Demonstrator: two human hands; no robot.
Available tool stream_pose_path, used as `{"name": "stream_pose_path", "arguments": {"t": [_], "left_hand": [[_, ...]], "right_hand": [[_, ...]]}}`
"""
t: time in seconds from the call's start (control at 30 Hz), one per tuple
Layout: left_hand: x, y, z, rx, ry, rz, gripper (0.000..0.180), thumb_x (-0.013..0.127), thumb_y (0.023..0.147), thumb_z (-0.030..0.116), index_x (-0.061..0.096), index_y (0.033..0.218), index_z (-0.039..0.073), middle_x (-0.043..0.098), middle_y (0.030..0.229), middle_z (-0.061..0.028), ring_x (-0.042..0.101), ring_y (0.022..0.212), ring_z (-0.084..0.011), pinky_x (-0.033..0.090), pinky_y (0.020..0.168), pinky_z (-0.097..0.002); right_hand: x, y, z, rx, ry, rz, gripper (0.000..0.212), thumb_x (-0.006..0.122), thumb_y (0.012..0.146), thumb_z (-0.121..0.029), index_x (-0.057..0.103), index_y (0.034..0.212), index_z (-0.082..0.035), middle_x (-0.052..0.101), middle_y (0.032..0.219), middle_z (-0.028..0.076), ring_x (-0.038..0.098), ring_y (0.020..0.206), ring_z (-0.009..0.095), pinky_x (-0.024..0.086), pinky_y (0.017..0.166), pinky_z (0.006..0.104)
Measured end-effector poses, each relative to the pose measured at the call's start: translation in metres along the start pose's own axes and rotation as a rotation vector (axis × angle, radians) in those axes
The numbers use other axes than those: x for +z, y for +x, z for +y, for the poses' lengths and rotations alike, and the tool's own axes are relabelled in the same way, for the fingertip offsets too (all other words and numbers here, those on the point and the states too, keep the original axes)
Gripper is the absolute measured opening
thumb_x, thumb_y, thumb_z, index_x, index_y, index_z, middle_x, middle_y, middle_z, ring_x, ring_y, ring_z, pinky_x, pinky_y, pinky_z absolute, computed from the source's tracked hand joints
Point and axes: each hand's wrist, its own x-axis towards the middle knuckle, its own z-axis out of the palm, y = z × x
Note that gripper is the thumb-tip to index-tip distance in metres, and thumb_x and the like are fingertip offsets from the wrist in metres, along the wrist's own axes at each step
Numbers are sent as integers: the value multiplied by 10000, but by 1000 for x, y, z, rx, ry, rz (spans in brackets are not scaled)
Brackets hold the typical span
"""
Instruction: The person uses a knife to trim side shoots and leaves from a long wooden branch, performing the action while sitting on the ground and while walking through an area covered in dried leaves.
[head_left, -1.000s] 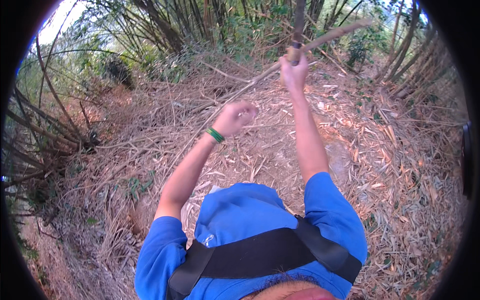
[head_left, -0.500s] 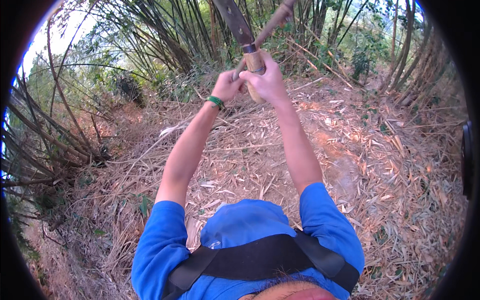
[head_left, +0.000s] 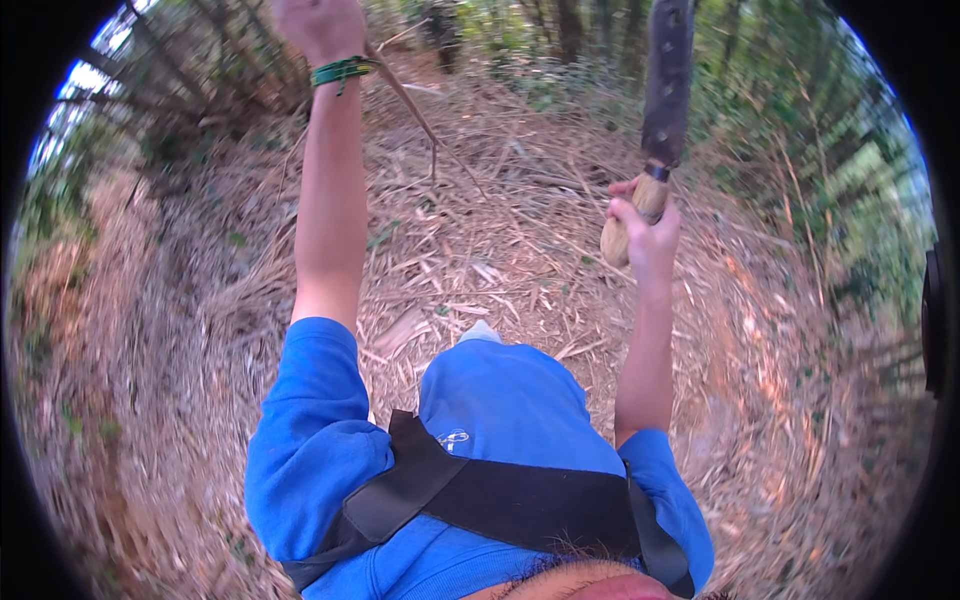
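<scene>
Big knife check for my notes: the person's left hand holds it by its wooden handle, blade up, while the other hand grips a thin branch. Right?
Not quite. In the head view the right hand holds the big knife; the left hand grips the thin branch.

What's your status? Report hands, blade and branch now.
Left hand raised, gripping thin dry branch. Right hand closed on machete handle, blade up. Hands apart. Dry bamboo litter underfoot.
</scene>
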Motion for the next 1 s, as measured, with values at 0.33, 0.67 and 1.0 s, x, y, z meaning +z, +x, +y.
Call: {"name": "stream_pose_path", "arguments": {"t": [0.33,0.67,1.0], "left_hand": [[-323,91,171,-56,373,654,213,542,957,94,464,789,-11,511,664,-67,465,466,-145,377,397,-284],[-423,46,293,-106,307,391,574,489,978,498,274,536,202,270,506,78,226,445,-61,208,427,-237],[-595,38,337,-74,-15,375,596,290,1018,536,209,534,198,195,488,47,226,462,-119,274,484,-290]], "right_hand": [[150,-62,127,481,67,-719,316,710,754,2,568,1036,7,657,877,57,629,740,138,531,708,286],[392,-193,168,1385,884,-928,417,657,739,42,446,1087,-51,588,906,121,659,823,262,593,783,459],[511,-109,67,1032,1182,-858,373,595,747,77,443,1074,-22,549,995,152,614,1072,329,541,957,508]]}}
